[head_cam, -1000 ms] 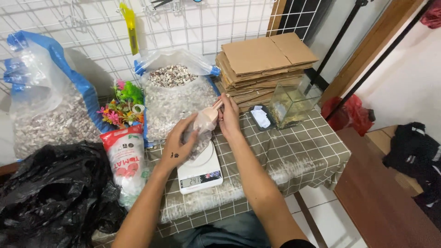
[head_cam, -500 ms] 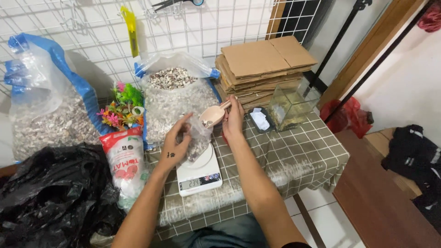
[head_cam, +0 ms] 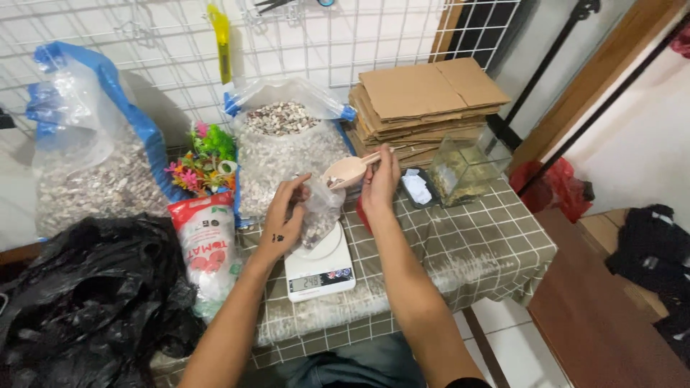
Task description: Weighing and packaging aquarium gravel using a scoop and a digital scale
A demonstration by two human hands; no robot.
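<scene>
Both hands work over the scale: the left hand pinches open the mouth of a small clear bag resting on it, while the right hand grips a beige scoop just above. Pebbles could miss the narrow opening and scatter if the scoop tips too fast, or the limp bag may slump off the scale.

A small packing corner: wire-grid wall, flattened cartons, bulk gravel sacks.
</scene>
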